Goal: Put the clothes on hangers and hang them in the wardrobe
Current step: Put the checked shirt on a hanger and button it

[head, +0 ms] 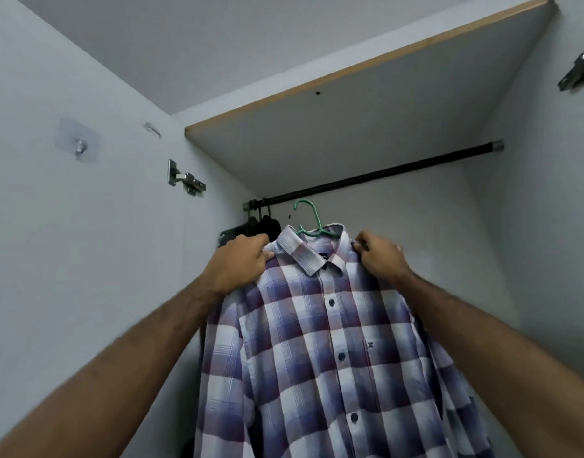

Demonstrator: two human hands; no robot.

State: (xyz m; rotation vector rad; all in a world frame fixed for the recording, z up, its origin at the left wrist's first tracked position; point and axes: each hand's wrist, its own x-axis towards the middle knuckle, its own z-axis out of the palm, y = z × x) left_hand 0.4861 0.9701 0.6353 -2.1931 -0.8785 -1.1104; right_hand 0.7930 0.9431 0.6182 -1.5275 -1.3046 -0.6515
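Both arms reach up into the open wardrobe point(399, 200), holding a plaid button-up shirt point(320, 352) in blue, purple and white checks by its shoulders. The left hand point(241, 262) pinches the fabric at the shirt's one shoulder, fingers curled round the cloth beside the collar; the right hand point(381, 256) grips the other shoulder the same way, knuckles bunched over the seam. So each grip is closed on the shirt. The shirt is buttoned down the front and hangs straight below the hands, a small dark logo showing on its chest pocket. A green plastic hanger point(308, 221) sits inside the collar, its hook rising above the neck, just under the black clothes rail point(383, 175) but apart from it, not hooked on. At the far left end of the rail, dark hangers point(260, 213) with dark garments point(267, 228) hang bunched together. A shelf point(350, 127) with a wood-coloured edge runs above the rail. A metal hinge point(184, 181) and a stick-on hook point(79, 145) sit on the left panel, and another hinge point(580, 72) shows at the upper right
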